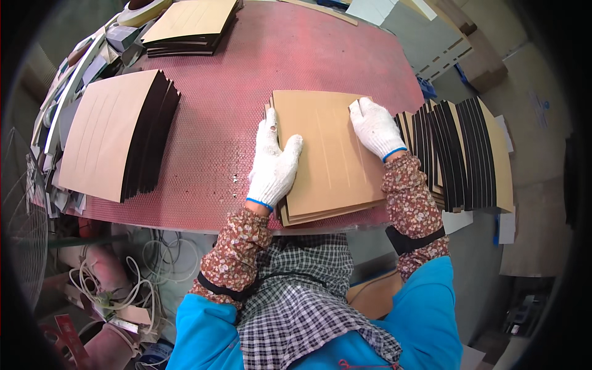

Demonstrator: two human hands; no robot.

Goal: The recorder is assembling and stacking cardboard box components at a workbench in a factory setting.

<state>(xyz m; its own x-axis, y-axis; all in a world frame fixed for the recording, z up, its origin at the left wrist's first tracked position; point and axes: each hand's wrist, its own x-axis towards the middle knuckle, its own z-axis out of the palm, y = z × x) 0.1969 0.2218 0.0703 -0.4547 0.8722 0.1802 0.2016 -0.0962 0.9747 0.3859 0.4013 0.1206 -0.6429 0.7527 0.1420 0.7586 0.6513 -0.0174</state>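
Observation:
In front of me a small stack of tan cardboard sheets (320, 148) lies on the red table, its top sheet marked with faint lengthwise crease lines. Along the stack's left edge rests my left hand (274, 160), in a white knit glove, fingers stretched out and thumb spread onto the top sheet. My right hand (375, 126), gloved the same way, is on the upper right part of the stack. Its fingers are curled and pressed together; whatever they may hold is hidden.
Red textured table (209, 123) beneath the stack. Left stands a tall stack of dark-edged tan boards (105, 132), with another board stack (188, 21) at the far left. Boards on edge (472, 154) line the right side. Hoses (142, 277) hang below the table.

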